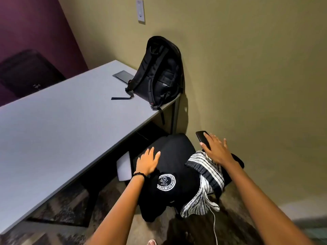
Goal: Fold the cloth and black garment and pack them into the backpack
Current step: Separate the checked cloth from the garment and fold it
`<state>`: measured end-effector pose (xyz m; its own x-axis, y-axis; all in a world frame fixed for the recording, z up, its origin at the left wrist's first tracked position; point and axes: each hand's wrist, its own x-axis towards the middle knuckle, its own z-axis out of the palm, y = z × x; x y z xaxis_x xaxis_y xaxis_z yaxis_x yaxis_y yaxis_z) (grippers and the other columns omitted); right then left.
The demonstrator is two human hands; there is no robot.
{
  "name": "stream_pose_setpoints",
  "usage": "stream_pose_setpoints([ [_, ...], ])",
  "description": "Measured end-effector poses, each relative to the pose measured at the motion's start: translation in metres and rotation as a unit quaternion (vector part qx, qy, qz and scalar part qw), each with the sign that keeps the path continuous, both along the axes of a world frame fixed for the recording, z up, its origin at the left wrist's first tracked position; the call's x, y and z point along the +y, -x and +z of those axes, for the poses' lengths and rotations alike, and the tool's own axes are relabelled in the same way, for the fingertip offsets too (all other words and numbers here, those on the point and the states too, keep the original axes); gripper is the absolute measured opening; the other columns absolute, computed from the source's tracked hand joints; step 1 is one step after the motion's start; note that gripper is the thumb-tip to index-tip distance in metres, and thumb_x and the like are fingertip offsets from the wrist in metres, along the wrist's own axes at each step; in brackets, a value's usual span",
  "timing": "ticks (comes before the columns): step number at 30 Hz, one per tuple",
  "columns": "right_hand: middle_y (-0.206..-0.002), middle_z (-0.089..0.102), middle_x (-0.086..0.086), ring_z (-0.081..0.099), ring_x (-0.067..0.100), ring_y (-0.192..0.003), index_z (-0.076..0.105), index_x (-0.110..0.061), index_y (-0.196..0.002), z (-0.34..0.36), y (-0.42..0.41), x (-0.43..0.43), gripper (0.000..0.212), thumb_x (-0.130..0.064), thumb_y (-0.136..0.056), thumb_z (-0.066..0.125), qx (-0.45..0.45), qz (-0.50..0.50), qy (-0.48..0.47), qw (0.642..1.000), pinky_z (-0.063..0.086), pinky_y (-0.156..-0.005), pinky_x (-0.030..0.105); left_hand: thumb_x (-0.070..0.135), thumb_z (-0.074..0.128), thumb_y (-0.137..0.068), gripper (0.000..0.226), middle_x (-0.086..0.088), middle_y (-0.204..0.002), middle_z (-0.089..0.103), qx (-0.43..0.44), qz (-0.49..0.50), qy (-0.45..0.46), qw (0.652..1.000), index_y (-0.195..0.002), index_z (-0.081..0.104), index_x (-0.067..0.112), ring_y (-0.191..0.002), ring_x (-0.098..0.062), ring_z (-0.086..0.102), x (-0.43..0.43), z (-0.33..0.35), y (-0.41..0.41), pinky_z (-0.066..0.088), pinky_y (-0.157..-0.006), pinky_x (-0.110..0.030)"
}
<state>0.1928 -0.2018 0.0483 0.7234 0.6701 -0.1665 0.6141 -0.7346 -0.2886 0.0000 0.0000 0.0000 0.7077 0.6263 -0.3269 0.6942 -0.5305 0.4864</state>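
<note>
left hand (147, 162): flat and spread on the black garment (169, 174), gripping nothing | right hand (216, 150): fingers splayed over the striped cloth (205, 181) and a dark phone (203, 139), clasping neither | both clothes heaped on a chair beside the table (62, 121) | backpack (159, 71): upright on the table's far corner, against the wall

Head-worn view, steeply downward, near hands (182, 160)

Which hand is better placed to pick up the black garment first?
Probably the left. The left hand lies open on the black garment, beside its round white logo. The right hand hovers open over the striped cloth and a phone, off the garment.
</note>
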Motion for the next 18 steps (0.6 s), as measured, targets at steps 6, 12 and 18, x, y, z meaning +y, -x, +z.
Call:
stream_pose_setpoints([
  [6, -0.142, 0.045, 0.010, 0.043, 0.028, -0.129, 0.037, -0.016, -0.141, -0.013, -0.001, -0.027, 0.061, -0.055, -0.096, 0.025, 0.140, -0.034, 0.058, 0.988, 0.036, -0.103, 0.042, 0.047, 0.041, -0.096, 0.057, -0.007, -0.148, 0.040, 0.119, -0.079, 0.065, 0.988, -0.143, 0.034, 0.017, -0.135, -0.023, 0.038, 0.009, -0.008, 0.027, 0.031, -0.111, -0.034],
  [12, -0.150, 0.030, 0.016, 0.023, 0.028, -0.141, 0.040, -0.016, -0.140, -0.032, 0.005, -0.036, 0.059, -0.053, -0.096, 0.026, 0.024, -0.036, 0.059, 0.997, 0.005, -0.116, 0.043, 0.069, 0.029, -0.088, 0.078, -0.012, -0.136, 0.052, 0.176, -0.015, 0.138, 0.974, -0.126, 0.053, 0.005, -0.123, -0.027, 0.050, 0.010, -0.013, 0.050, 0.037, -0.105, -0.035],
  [18, -0.148, 0.031, 0.021, 0.023, 0.032, -0.140, 0.040, -0.013, -0.140, -0.041, 0.004, -0.048, 0.059, -0.051, -0.096, 0.030, -0.018, -0.101, 0.036, 0.994, 0.010, -0.116, 0.044, 0.069, 0.028, -0.089, 0.080, -0.012, -0.125, 0.060, 0.149, 0.043, 0.212, 0.965, -0.116, 0.061, 0.002, -0.112, -0.024, 0.057, 0.008, -0.021, 0.054, 0.040, -0.102, -0.032],
])
